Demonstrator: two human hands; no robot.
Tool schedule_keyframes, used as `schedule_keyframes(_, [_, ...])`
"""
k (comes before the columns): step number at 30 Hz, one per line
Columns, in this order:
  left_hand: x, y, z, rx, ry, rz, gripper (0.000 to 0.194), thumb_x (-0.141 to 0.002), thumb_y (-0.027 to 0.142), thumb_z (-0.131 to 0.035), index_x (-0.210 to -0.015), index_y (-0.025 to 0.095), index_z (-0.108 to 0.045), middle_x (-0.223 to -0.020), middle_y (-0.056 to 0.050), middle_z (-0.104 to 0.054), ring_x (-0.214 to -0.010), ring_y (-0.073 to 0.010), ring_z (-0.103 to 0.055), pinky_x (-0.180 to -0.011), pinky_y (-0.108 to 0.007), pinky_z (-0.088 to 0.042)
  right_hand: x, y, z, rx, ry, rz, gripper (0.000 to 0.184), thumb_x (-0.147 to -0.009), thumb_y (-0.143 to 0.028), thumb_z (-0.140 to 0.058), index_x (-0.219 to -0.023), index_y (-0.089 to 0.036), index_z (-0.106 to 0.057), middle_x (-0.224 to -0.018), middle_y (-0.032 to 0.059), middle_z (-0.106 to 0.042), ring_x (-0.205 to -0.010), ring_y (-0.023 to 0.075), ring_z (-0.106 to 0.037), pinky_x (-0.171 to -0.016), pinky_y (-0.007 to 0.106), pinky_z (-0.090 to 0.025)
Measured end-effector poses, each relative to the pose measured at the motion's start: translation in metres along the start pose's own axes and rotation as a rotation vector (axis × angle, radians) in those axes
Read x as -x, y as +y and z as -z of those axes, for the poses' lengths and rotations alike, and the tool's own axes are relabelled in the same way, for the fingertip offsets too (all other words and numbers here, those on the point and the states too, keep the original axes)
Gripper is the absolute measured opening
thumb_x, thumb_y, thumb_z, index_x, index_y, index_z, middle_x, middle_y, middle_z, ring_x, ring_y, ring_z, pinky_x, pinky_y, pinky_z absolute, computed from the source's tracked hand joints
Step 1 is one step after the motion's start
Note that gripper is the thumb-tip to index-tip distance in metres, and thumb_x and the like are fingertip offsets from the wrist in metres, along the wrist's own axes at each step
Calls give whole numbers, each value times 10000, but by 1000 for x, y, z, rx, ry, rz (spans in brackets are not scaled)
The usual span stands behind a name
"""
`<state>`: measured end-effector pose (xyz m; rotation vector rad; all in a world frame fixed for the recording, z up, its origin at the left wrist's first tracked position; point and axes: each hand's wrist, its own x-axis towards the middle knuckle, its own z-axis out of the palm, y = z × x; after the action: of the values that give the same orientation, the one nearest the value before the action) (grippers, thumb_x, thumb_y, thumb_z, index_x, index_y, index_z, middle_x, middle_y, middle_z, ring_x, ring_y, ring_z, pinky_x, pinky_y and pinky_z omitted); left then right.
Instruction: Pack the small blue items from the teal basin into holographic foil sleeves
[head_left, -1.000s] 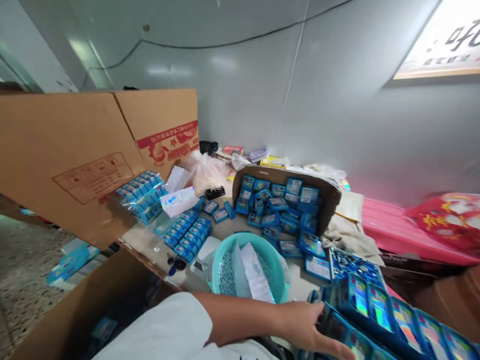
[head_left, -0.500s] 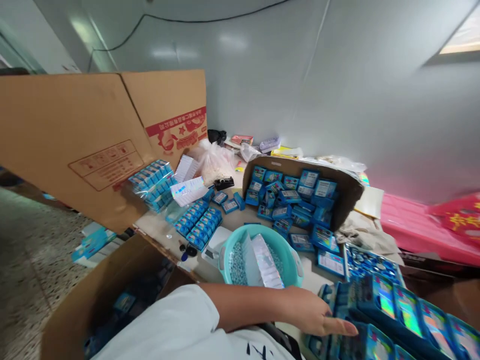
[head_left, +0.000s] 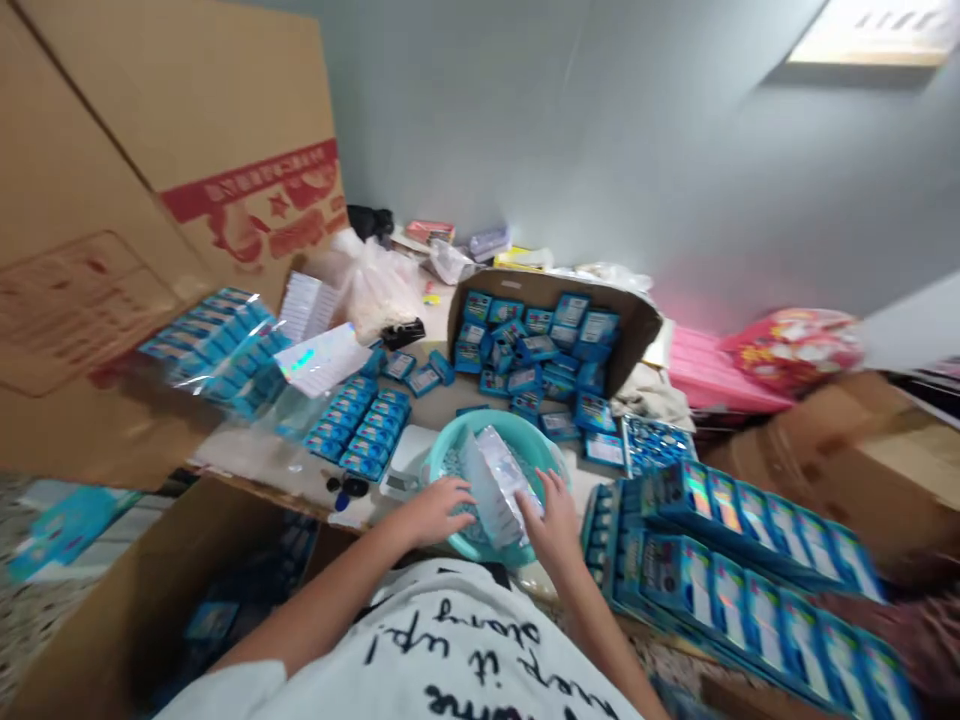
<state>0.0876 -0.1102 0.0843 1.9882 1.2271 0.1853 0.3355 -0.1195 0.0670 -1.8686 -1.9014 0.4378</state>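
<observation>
In the middle of the table stands a turquoise plastic basin (head_left: 442, 445) holding small pale-blue beads (head_left: 453, 463). A white box-like piece with a shiny silvery, ridged side (head_left: 501, 478) lies tilted among them. My left hand (head_left: 441, 508) is over the basin's left rim, fingers stretched and thumb apart, with nothing visible in it. My right hand (head_left: 551, 515) is at the basin's right side, fingers spread, the tips at the silvery piece's edge; whether they press on it I cannot tell.
Rows of blue packs (head_left: 720, 580) stand at the right. Small blue boxes (head_left: 540, 350) spill from a tipped carton (head_left: 637, 345). On the left are paired rows of blue packs (head_left: 360, 428), a wrapped bundle (head_left: 225, 345) and a large cardboard sheet (head_left: 247, 90). An open carton (head_left: 112, 610) sits below.
My left hand has moved left from the blue packs to the basin. My right hand has come into view at the basin. The view has shifted to the right.
</observation>
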Motion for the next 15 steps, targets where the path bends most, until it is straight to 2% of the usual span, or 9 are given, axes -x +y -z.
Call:
schedule_keyframes(3, [18,-17,2,128,47,55,400,-932,423,-497,-1226,206,-660,-1376,-131,-581,-1325,-288,-490,-1133,-454,-354,-20,0,-17,83,-254,-224,664,-823,-559,-642,-1341,-151,-564,-1454,238,-437,-1371,405,-376,-1076,550,-317])
schedule_keyframes(6, [34,-34,7,276,86,154,412,-897,460,-534,-1196,213,-675,-1303,-113,-631,-1254,-293,-550,-1100,-442,-391,-32,0,-31,43,-374,-290,487,-793,-507,-669,-1150,-176,-683,-1260,187,-610,-1172,357,-562,-957,452,-410])
schedule_keyframes(8, [41,-43,12,339,106,200,426,-884,488,-544,-1185,220,-682,-1272,-106,-651,-1209,-301,-578,-1071,-443,-416,-32,2,-34,19,-373,-296,295,-787,-403,-667,-962,-171,-717,-1048,137,-687,-980,301,-635,-842,377,-441])
schedule_keyframes(10, [46,-49,17,391,134,235,439,-874,510,-550,-1174,222,-690,-1258,-106,-661,-1189,-310,-590,-1050,-441,-433,-29,2,-33,-9,-337,-289,151,-784,-298,-628,-805,-163,-691,-898,104,-690,-875,265,-633,-763,332,-429])
schedule_keyframes(13, [46,-55,24,456,191,269,453,-851,522,-583,-1160,212,-696,-1233,-112,-677,-1161,-317,-607,-1028,-440,-449,-26,-4,-22,-78,-233,-263,143,-800,-236,-537,-702,-166,-614,-774,83,-650,-785,235,-603,-687,303,-408])
schedule_keyframes(15, [43,-57,29,516,224,266,458,-842,524,-598,-1150,200,-693,-1207,-119,-689,-1141,-313,-620,-1023,-442,-452,-26,-14,-9,-133,-160,-230,152,-827,-264,-503,-746,-174,-594,-777,78,-642,-770,227,-592,-677,303,-417])
